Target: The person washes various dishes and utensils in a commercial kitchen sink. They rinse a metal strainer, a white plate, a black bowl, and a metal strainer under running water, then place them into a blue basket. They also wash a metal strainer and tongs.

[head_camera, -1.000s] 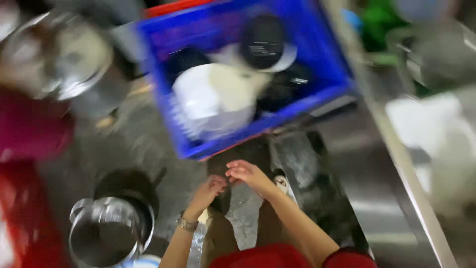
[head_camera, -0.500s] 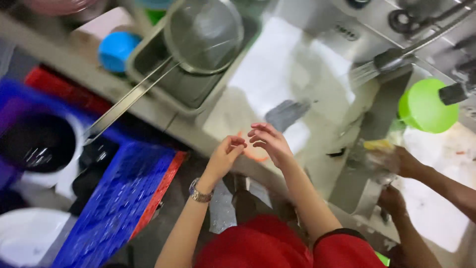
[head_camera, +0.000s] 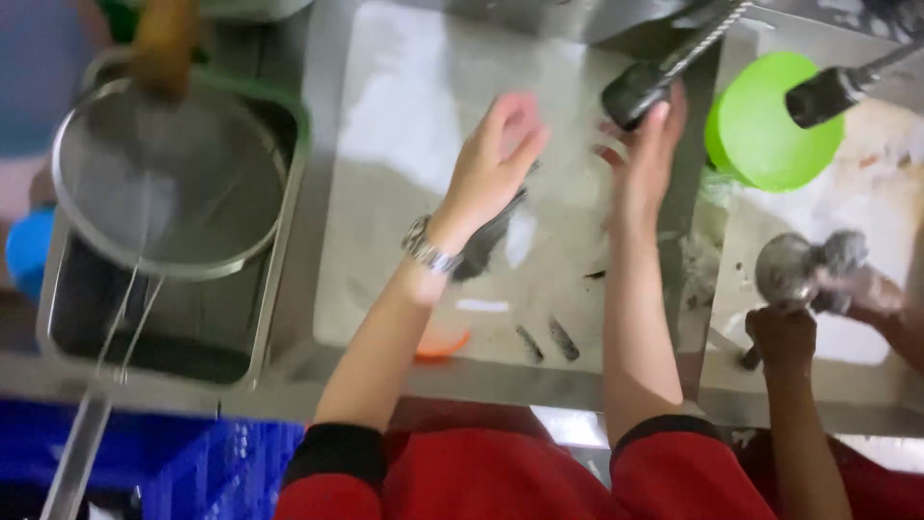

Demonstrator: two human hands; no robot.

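I am seeing both hands over the stainless steel sink basin (head_camera: 385, 279), apart from each other. The left hand (head_camera: 493, 159) is hanging open, fingers spread, holding nothing. The right hand (head_camera: 647, 154) is reaching up with its fingertips touching the black spray nozzle on its coiled metal hose (head_camera: 635, 91) near the basin's far right corner; I cannot tell whether it is gripping. A round wire-mesh strainer (head_camera: 164, 178) is lying on the tray left of the basin. In the neighbouring basin, a co-worker's hands (head_camera: 818, 289) are scrubbing something grey below a bright green plastic bowl (head_camera: 760, 120).

green bowl (head_camera: 760, 125), blue crate (head_camera: 192, 467), red sleeves (head_camera: 674, 477)
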